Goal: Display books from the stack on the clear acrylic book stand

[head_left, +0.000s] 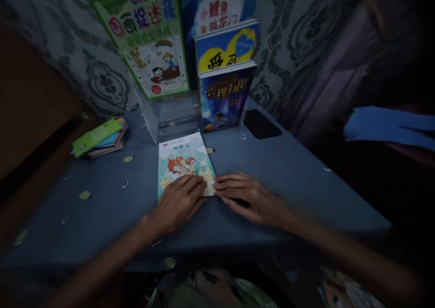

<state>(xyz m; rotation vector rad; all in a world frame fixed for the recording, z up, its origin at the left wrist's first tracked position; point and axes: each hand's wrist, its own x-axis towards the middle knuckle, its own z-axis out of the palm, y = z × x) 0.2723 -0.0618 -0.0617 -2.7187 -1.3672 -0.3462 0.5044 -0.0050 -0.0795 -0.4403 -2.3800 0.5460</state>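
Note:
A picture book (pixel 183 156) with a white and teal cover and an orange figure lies closed on the blue-grey tablecloth. My left hand (pixel 181 201) rests across its lower part, palm down, fingers laid over the cover. At the book's lower right edge, the fingertips of my right hand (pixel 249 197) touch it, fingers stretched out and the thumb apart beneath them. The lower edge of the book is partly hidden by my left hand.
Behind the book stands a clear display rack (pixel 173 117) holding a green book (pixel 152 40) and a dark blue book (pixel 226 97), among others. A black phone (pixel 261 123) lies to its right. Small books (pixel 98 138) are stacked at left. The table's right edge slopes away.

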